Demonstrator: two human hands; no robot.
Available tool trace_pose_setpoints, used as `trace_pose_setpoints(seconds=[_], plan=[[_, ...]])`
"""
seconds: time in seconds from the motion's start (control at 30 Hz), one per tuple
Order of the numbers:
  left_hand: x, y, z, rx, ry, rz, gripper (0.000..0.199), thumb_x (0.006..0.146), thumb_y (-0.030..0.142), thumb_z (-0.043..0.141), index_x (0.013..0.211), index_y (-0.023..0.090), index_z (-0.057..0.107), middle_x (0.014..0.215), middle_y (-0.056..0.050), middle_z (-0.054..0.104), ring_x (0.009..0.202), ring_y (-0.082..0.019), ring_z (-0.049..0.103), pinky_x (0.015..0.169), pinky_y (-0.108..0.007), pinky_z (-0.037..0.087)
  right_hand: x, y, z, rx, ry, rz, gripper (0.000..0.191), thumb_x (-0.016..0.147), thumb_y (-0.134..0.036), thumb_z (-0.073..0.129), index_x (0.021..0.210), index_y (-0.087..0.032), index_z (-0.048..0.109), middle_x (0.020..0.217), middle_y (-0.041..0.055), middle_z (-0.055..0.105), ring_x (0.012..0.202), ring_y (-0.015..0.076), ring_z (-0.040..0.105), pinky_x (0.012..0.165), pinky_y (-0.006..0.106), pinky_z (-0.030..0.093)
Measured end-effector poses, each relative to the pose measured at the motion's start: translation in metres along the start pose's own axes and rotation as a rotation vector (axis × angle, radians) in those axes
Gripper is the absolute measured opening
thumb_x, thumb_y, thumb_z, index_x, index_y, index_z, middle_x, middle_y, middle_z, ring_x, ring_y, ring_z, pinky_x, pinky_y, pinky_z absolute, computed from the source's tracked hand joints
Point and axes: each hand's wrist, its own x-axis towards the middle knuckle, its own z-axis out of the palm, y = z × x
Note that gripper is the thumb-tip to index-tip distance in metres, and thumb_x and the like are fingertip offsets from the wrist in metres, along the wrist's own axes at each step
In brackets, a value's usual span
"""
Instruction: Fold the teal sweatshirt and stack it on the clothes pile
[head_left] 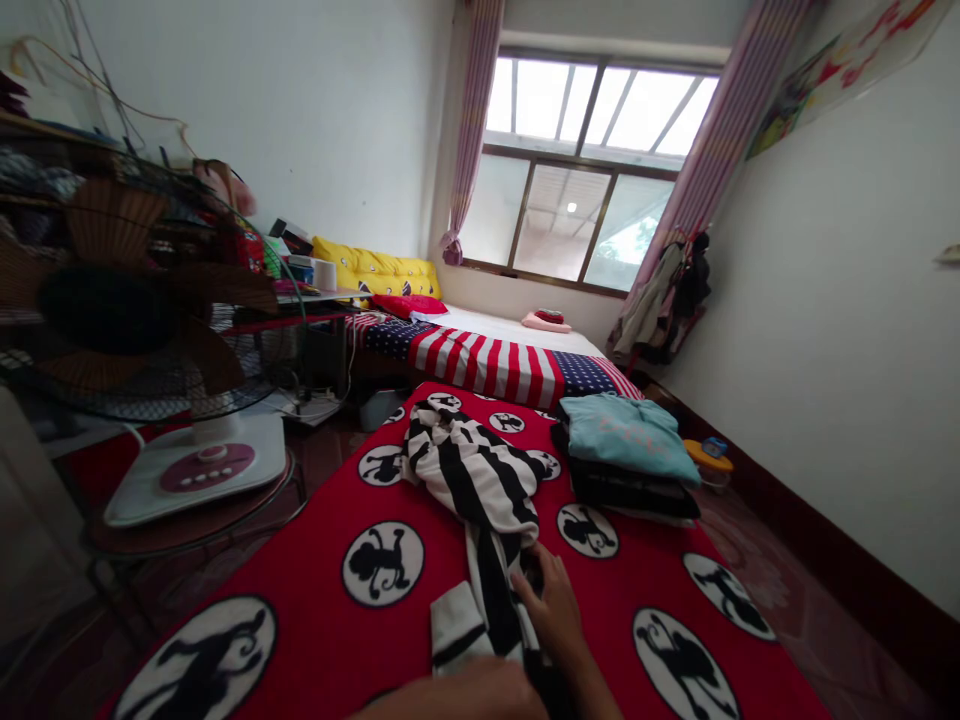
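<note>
While the striped shirt (480,490) runs lengthwise up the blanket (315,540), the right hand (551,600) pinches its near end; the left forearm (465,698) lies nearer, hand unseen.

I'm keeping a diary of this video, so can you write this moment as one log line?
right hand: gripping striped garment | left hand: low in view, grip unclear | garment: crumpled on red monkey blanket | folded clothes stack: beside

Head view, forward-down over bed (315,560)

Left hand (480,695) cut off by bottom edge.
</note>
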Motion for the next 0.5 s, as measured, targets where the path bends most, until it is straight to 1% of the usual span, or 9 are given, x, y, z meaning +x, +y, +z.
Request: trace_pose_setpoints(seconds=[0.03,0.07,0.13,0.17,0.23,0.27,0.33,0.4,0.5], plan=[[0.006,0.004,-0.018,0.026,0.030,0.031,0.021,0.081,0.042,0.061,0.081,0.026,0.075,0.069,0.001,0.070,0.063,-0.015,0.065,0.062,-0.023,0.048,-0.005,-0.005,0.001,0.034,-0.018,0.001,0.047,0.082,-0.044,0.051,0.120,-0.017,0.060,0.126,0.0118,0.062,0.121,0.0277,0.053,0.112,0.048,0.029],[0.014,0.007,-0.038,0.074,0.113,0.033,0.021,0.082,0.040,0.060,0.086,0.024,0.075,0.077,-0.001,0.072,0.070,-0.016,0.066,0.070,-0.024,0.049,-0.009,-0.009,0.001,0.065,-0.031,0.003,0.046,0.082,-0.044,0.051,0.118,-0.018,0.060,0.126,0.0115,0.062,0.121,0.0277,0.054,0.112,0.048,0.029],[0.034,0.003,-0.082,0.237,0.385,-0.061,0.023,0.086,0.032,0.055,0.096,0.022,0.073,0.096,-0.005,0.072,0.089,-0.019,0.066,0.085,-0.028,0.047,-0.013,-0.014,-0.002,0.111,-0.052,-0.003,0.047,0.079,-0.047,0.054,0.117,-0.019,0.060,0.128,0.0114,0.061,0.122,0.0286,0.053,0.111,0.048,0.031],[0.043,-0.004,-0.103,0.352,0.466,-0.122,0.028,0.084,0.031,0.057,0.108,0.022,0.070,0.112,-0.007,0.068,0.106,-0.022,0.061,0.097,-0.033,0.043,-0.014,-0.016,-0.004,0.125,-0.060,-0.008,0.050,0.077,-0.048,0.057,0.118,-0.020,0.060,0.129,0.0117,0.060,0.123,0.0292,0.052,0.110,0.048,0.033],[0.059,-0.025,-0.139,0.546,0.500,-0.305,0.070,0.073,0.039,0.070,0.137,0.022,0.048,0.143,-0.013,0.047,0.132,-0.030,0.041,0.110,-0.043,0.030,-0.015,-0.019,-0.007,0.138,-0.067,-0.008,0.054,0.074,-0.048,0.061,0.120,-0.019,0.059,0.133,0.0131,0.057,0.126,0.0305,0.049,0.110,0.048,0.033],[0.065,-0.038,-0.152,0.585,0.469,-0.404,0.086,0.069,0.045,0.073,0.144,0.022,0.038,0.148,-0.014,0.040,0.136,-0.033,0.035,0.111,-0.047,0.028,-0.015,-0.020,-0.008,0.139,-0.070,-0.003,0.056,0.073,-0.047,0.063,0.120,-0.018,0.058,0.134,0.0139,0.056,0.127,0.0311,0.048,0.110,0.049,0.033],[0.068,-0.062,-0.168,0.601,0.421,-0.498,0.098,0.062,0.054,0.076,0.145,0.021,0.035,0.147,-0.015,0.041,0.134,-0.036,0.036,0.109,-0.048,0.031,-0.015,-0.022,-0.010,0.137,-0.069,0.005,0.057,0.072,-0.044,0.064,0.121,-0.018,0.058,0.135,0.0146,0.055,0.128,0.0315,0.047,0.112,0.050,0.029],[0.065,-0.078,-0.172,0.589,0.405,-0.527,0.087,0.062,0.055,0.076,0.136,0.021,0.047,0.137,-0.013,0.053,0.126,-0.034,0.046,0.104,-0.043,0.037,-0.014,-0.022,-0.009,0.133,-0.069,-0.003,0.055,0.071,-0.042,0.066,0.121,-0.018,0.058,0.136,0.0143,0.054,0.129,0.0314,0.047,0.114,0.051,0.026],[0.049,-0.085,-0.162,0.582,0.420,-0.574,0.060,0.070,0.050,0.071,0.121,0.022,0.056,0.116,-0.009,0.066,0.110,-0.030,0.060,0.091,-0.035,0.045,-0.015,-0.020,-0.006,0.140,-0.064,-0.020,0.053,0.068,-0.038,0.068,0.118,-0.019,0.060,0.137,0.0136,0.053,0.129,0.0316,0.047,0.114,0.051,0.026]])
